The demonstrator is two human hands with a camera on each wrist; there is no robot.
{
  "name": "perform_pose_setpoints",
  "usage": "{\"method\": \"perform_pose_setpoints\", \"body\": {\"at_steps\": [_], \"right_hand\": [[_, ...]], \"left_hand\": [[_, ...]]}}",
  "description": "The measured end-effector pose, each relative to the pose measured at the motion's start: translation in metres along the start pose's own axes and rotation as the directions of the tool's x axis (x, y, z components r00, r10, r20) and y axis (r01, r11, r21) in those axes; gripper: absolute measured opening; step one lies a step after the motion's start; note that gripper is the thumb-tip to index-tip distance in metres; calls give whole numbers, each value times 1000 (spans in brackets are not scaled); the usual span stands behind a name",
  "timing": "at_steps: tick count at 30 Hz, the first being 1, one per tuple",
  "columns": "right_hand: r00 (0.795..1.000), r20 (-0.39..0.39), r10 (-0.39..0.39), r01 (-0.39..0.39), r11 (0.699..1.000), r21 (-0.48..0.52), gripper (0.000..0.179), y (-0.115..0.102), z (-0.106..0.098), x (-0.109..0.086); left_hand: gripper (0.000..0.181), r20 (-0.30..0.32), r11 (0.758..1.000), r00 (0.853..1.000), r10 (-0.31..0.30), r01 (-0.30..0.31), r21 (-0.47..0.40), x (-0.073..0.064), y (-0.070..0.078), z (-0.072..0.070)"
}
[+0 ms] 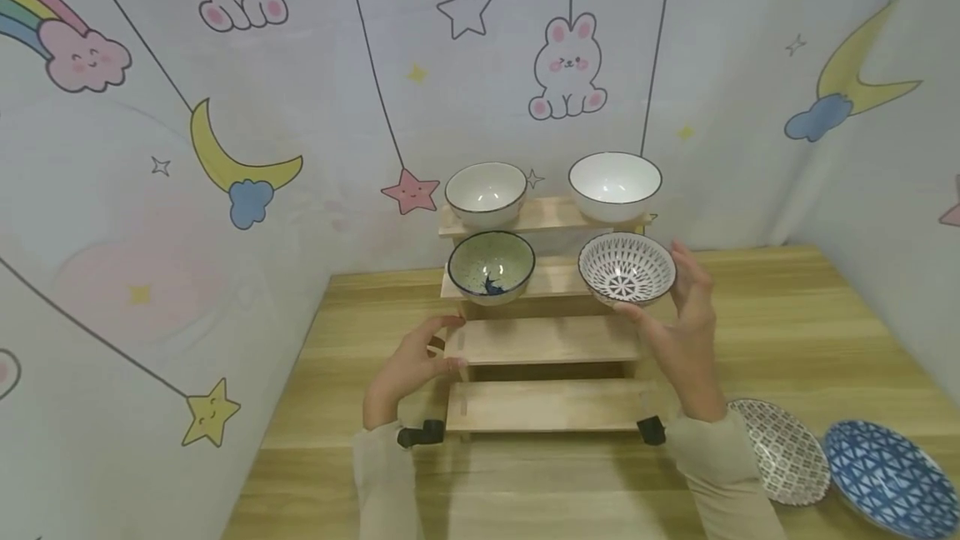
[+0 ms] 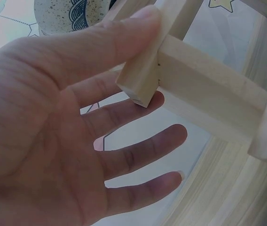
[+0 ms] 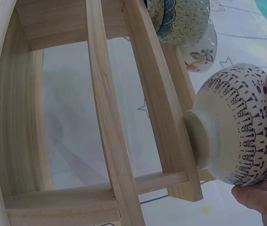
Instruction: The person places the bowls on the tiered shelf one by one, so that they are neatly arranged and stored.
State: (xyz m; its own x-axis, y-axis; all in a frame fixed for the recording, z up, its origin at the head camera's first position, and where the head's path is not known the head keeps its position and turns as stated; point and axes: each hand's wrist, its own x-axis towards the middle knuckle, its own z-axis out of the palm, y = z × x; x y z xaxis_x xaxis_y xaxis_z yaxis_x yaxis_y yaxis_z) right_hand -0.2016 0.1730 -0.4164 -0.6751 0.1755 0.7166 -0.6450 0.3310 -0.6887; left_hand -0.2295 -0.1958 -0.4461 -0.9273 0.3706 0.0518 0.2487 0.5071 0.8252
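Observation:
My right hand (image 1: 686,332) grips a white bowl with a dark pattern (image 1: 627,267) by its rim, thumb at the front and fingers behind. In the right wrist view that bowl (image 3: 241,127) has its foot at the second board from the top of the stepped wooden shelf (image 1: 551,340). On the shelf's left side, my left hand (image 1: 412,365) pinches the end of a lower board (image 2: 145,70) between thumb and index finger, while its other fingers are spread. Beside the patterned bowl, on the same level, sits a green bowl with a dark rim (image 1: 492,265).
Two white bowls, left (image 1: 486,194) and right (image 1: 615,186), stand on the top board. At the table's right lie a grey-patterned dish (image 1: 783,452) and a blue-patterned dish (image 1: 892,477). Behind the shelf hangs a cartoon-printed cloth (image 1: 315,65).

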Motion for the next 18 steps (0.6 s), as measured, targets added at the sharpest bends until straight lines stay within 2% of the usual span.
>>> {"method": "perform_pose_setpoints", "body": {"at_steps": [5, 12, 18], "right_hand": [[1000, 18, 4, -4, 1000, 2, 95, 1, 0, -1], [993, 38, -113, 113, 993, -21, 88, 4, 0, 2], [991, 54, -120, 124, 990, -74, 92, 8, -1, 3]], "left_hand": [[62, 5, 1000, 1000, -11, 11, 7, 0, 0, 0], [62, 0, 1000, 1000, -12, 12, 12, 2, -3, 1], [63, 3, 1000, 1000, -17, 17, 6, 2, -1, 1]]}}
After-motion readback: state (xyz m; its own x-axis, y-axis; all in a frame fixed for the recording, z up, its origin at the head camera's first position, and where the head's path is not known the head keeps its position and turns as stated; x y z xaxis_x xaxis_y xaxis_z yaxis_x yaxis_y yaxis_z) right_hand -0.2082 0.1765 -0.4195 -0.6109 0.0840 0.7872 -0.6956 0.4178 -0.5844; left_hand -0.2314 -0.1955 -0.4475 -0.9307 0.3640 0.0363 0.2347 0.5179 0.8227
